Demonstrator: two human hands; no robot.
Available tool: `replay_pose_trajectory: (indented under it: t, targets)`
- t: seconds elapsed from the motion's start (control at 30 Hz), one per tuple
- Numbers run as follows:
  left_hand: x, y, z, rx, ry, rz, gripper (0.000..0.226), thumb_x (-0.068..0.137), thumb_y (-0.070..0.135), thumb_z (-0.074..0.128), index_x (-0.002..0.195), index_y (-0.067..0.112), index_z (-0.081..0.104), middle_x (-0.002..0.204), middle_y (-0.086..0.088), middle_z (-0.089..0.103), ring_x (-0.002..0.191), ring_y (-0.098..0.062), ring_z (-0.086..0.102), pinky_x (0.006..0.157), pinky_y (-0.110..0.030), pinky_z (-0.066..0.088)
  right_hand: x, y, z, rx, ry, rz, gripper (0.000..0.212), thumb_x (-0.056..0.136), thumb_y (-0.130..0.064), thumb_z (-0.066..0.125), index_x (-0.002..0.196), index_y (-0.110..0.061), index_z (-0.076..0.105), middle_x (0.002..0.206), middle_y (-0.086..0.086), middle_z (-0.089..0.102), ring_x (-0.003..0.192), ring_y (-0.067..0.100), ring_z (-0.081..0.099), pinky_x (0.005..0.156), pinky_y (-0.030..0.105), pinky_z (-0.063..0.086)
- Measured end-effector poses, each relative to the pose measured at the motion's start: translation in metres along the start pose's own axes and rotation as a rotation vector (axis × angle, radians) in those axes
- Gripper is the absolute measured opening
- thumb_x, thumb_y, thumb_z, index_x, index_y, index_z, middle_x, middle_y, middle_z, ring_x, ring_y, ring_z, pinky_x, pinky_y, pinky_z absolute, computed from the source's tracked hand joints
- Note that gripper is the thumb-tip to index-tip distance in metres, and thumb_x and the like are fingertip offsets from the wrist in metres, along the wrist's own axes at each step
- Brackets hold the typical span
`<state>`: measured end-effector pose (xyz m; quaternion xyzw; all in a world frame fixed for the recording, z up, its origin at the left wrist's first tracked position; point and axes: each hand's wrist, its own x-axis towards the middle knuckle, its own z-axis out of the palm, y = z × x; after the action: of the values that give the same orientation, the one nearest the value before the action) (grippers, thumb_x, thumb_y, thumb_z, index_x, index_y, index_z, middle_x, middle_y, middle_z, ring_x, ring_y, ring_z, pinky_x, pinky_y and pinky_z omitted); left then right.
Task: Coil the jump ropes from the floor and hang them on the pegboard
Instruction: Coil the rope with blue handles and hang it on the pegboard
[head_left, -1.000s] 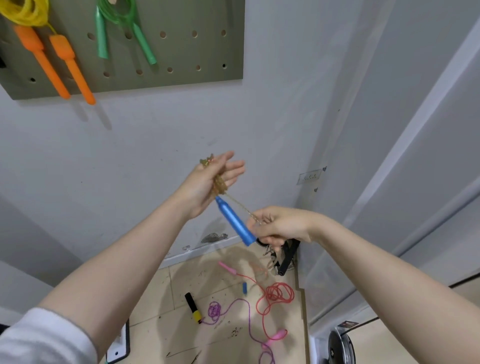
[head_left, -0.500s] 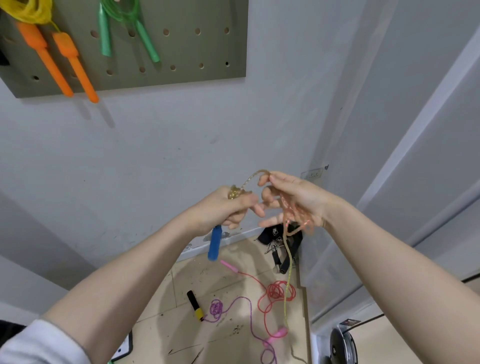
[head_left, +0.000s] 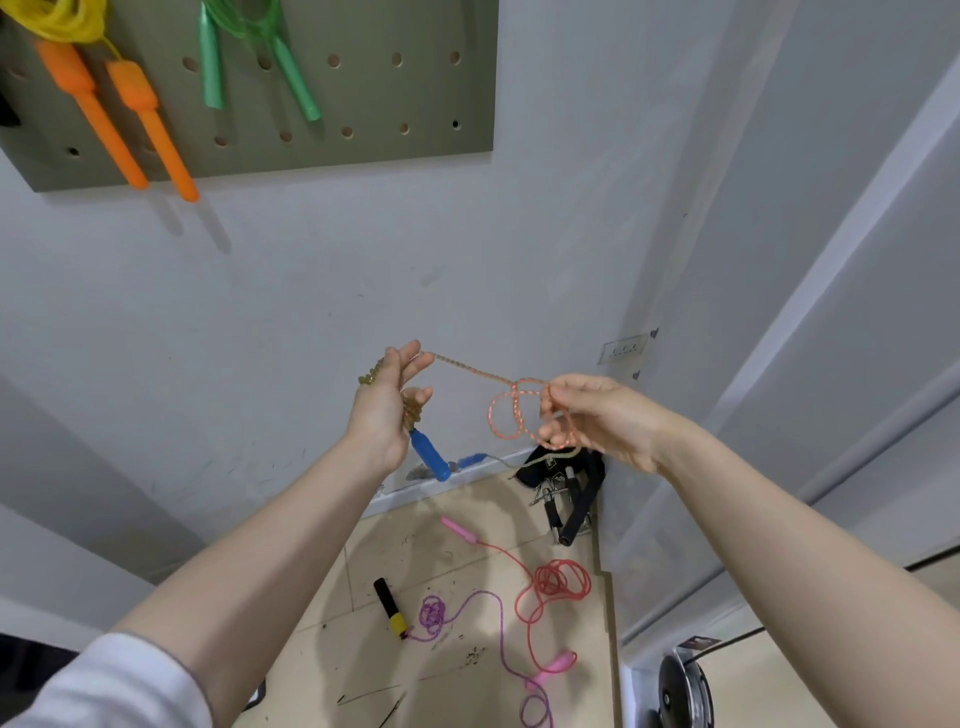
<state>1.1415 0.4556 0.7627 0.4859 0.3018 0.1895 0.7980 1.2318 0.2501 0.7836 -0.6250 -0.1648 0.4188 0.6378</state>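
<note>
My left hand (head_left: 382, 410) grips a coiled bunch of a tan beaded jump rope (head_left: 467, 370), and one blue handle (head_left: 430, 455) hangs below that hand. The rope stretches right to my right hand (head_left: 597, 415), which pinches a loose orange-tinted loop of it. A second blue handle (head_left: 471, 459) dangles lower behind. The green-grey pegboard (head_left: 363, 93) is on the wall at the upper left. It holds a yellow rope with orange handles (head_left: 124, 119) and a green rope (head_left: 249, 57). On the floor lie a red rope with pink handles (head_left: 558, 582) and a purple rope (head_left: 441, 613).
A black and yellow handle (head_left: 390, 608) lies on the tiled floor beside the purple rope. Black-handled gear (head_left: 569, 493) is piled in the wall corner. A round metal object (head_left: 683, 691) sits at the lower right beside a white door frame.
My hands were close together half a second ago. They have drawn apart, pulling a length of the beaded rope taut between them, with a loop now formed at my right hand.
</note>
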Motion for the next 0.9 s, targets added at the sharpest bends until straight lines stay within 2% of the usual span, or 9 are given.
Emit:
replay_pose_trajectory:
  t: [0.1, 0.2, 0.3, 0.43, 0.5, 0.57, 0.67, 0.8, 0.9]
  targets:
    - [0.000, -0.006, 0.003, 0.119, 0.102, -0.020, 0.034, 0.101, 0.035, 0.030, 0.121, 0.020, 0.053, 0.105, 0.008, 0.062, 0.046, -0.006, 0.047, 0.052, -0.016, 0.032, 0.008, 0.004, 0.003, -0.312, 0.322, -0.181, 0.027, 0.098, -0.011, 0.042, 0.078, -0.017, 0.058, 0.074, 0.000, 0.052, 0.067, 0.010, 0.053, 0.061, 0.023, 0.045]
    - [0.003, -0.008, 0.003, 0.124, 0.209, -0.050, 0.025, 0.100, 0.036, 0.032, 0.099, 0.022, 0.053, 0.105, 0.006, 0.060, 0.058, -0.009, 0.054, 0.042, -0.015, 0.028, 0.010, 0.006, 0.002, -0.247, 0.415, -0.205, 0.028, 0.101, -0.016, 0.032, 0.078, -0.020, 0.048, 0.070, -0.001, 0.048, 0.054, 0.008, 0.050, 0.046, 0.020, 0.040]
    - [0.002, -0.004, -0.005, 0.055, 0.319, -0.072, 0.028, 0.100, 0.038, 0.032, 0.117, 0.023, 0.047, 0.086, 0.015, 0.064, 0.070, -0.011, 0.061, 0.053, -0.022, 0.032, 0.011, 0.004, -0.009, -0.046, 0.611, -0.188, 0.029, 0.097, -0.010, 0.028, 0.073, -0.022, 0.040, 0.059, 0.000, 0.040, 0.031, 0.002, 0.032, 0.036, 0.013, 0.021]
    - [0.008, -0.006, -0.027, -0.001, 0.392, -0.202, 0.042, 0.099, 0.040, 0.033, 0.138, 0.022, 0.033, 0.095, 0.000, 0.060, 0.082, -0.014, 0.064, 0.095, -0.026, 0.041, 0.001, 0.004, -0.035, 0.179, 0.835, -0.022, 0.029, 0.093, -0.011, 0.032, 0.068, -0.023, 0.039, 0.038, -0.006, 0.037, 0.024, 0.003, 0.026, 0.031, 0.012, 0.018]
    - [0.006, -0.008, -0.029, 0.066, 0.279, -0.177, 0.035, 0.100, 0.037, 0.033, 0.127, 0.016, 0.043, 0.105, 0.001, 0.060, 0.058, -0.009, 0.053, 0.073, -0.021, 0.046, -0.003, 0.009, -0.036, -0.067, 0.753, 0.182, 0.024, 0.093, -0.010, 0.039, 0.071, -0.017, 0.049, 0.060, 0.004, 0.052, 0.038, 0.009, 0.044, 0.044, 0.017, 0.030]
    - [0.000, -0.008, -0.022, 0.157, 0.095, -0.121, 0.035, 0.101, 0.034, 0.033, 0.127, 0.015, 0.046, 0.122, 0.002, 0.059, 0.039, -0.005, 0.042, 0.057, -0.018, 0.037, -0.004, 0.017, -0.028, -0.393, 0.624, 0.330, 0.013, 0.090, -0.012, 0.049, 0.097, -0.005, 0.057, 0.100, 0.014, 0.054, 0.080, 0.022, 0.056, 0.074, 0.028, 0.042]
    - [-0.019, 0.001, 0.001, 0.283, -0.239, -0.095, 0.033, 0.101, 0.034, 0.030, 0.124, 0.020, 0.050, 0.122, -0.001, 0.063, 0.033, -0.005, 0.034, 0.061, -0.021, 0.040, 0.002, 0.022, -0.013, -0.533, 0.469, 0.200, 0.056, 0.083, -0.010, 0.054, 0.137, -0.010, 0.040, 0.140, 0.006, 0.043, 0.130, 0.024, 0.039, 0.106, 0.030, 0.031]
    - [-0.049, 0.009, 0.028, 0.419, -0.523, -0.098, 0.034, 0.100, 0.034, 0.032, 0.123, 0.024, 0.054, 0.112, 0.001, 0.068, 0.035, -0.005, 0.039, 0.062, -0.017, 0.050, 0.007, 0.019, 0.019, -0.432, -0.039, 0.038, 0.060, 0.079, -0.005, 0.057, 0.136, -0.017, 0.041, 0.123, 0.006, 0.057, 0.118, 0.013, 0.050, 0.094, 0.022, 0.036]
    - [-0.050, 0.016, 0.029, 0.376, -0.524, -0.057, 0.034, 0.100, 0.033, 0.032, 0.121, 0.022, 0.057, 0.112, -0.002, 0.068, 0.033, -0.004, 0.038, 0.060, -0.017, 0.050, 0.006, 0.020, 0.025, -0.365, -0.036, -0.069, 0.012, 0.091, -0.006, 0.052, 0.096, -0.014, 0.059, 0.067, 0.002, 0.054, 0.066, 0.013, 0.056, 0.072, 0.024, 0.041]
